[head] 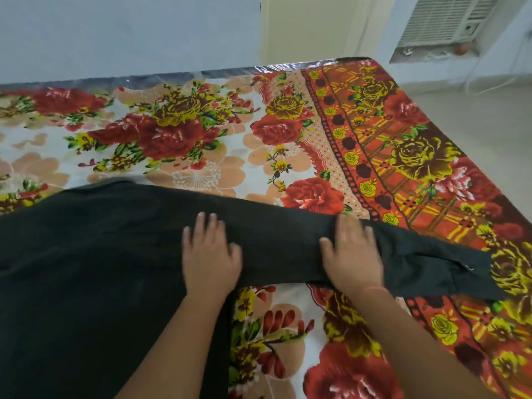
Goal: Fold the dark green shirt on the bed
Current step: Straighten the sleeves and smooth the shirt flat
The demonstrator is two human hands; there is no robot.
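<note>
A dark green cotton shirt (95, 254) lay spread on the bed (201, 133), which was covered by a floral sheet of red and yellow roses on a cream ground with an orange checked border. The body of the shirt stretched away to the left of the hands, and one long sleeve (431, 263) ran out to the right of them, its cuff lying on the patterned border. The left hand (211, 256) rested palm down on the cloth near where the sleeve met the body, fingers spread and flat, gripping nothing. The right hand (349, 256), slightly blurred, lay just beside it to the right, also flat and open, pressing on the sleeve with its fingers pointing away from the person. Both bare forearms reached in from the lower edge of the view. Beyond the hands, the far half of the bed showed bare sheet up to a pale blue wall, and well off to the upper right a white window air conditioner (443, 21) sat in that wall.
</note>
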